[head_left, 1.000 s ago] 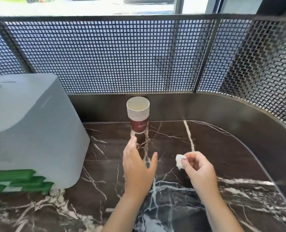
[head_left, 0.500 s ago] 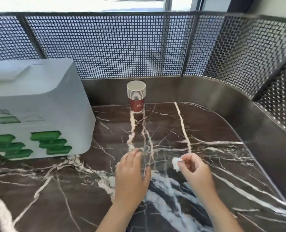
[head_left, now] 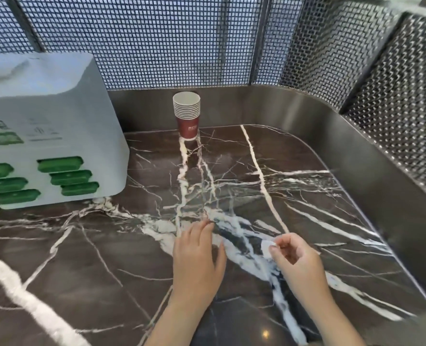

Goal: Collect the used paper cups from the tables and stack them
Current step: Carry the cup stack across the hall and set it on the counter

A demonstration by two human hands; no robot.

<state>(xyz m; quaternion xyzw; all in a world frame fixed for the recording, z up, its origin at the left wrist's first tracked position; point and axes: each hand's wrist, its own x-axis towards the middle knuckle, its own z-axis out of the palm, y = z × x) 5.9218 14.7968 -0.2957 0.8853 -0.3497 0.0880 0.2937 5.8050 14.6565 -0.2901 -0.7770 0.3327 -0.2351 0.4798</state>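
Several paper cups (head_left: 186, 116) stand nested in one upright stack at the far edge of the table (head_left: 82, 270), about midway along it and just in front of the metal wall (head_left: 232, 106) that rises from that edge. The bottom cup is dark red with a pale print on its side, too small to read. Above it only the white rims of the other cups show, one over the other, and the top cup's mouth is pale inside. A white vein (head_left: 183, 166) in the dark marble top runs from the foot of the stack toward the near edge.

Both hands are well apart from the stack, over the near half of the table. The left hand (head_left: 197, 258) lies palm down with its fingers straight and close together, tips pointing toward the far edge; whether it touches the marble I cannot tell. Just to its right, the right hand (head_left: 296, 263) pinches a small white scrap (head_left: 267, 248) between thumb and forefinger, the other fingers curled loosely in. What the scrap is made of cannot be told.

At the far left corner sits a white box (head_left: 44, 108) with rows of green slots (head_left: 60, 164) on its front. The metal wall curves round the far right corner and runs down the right edge. Above it a mesh screen (head_left: 169, 41) closes off the far and right sides.
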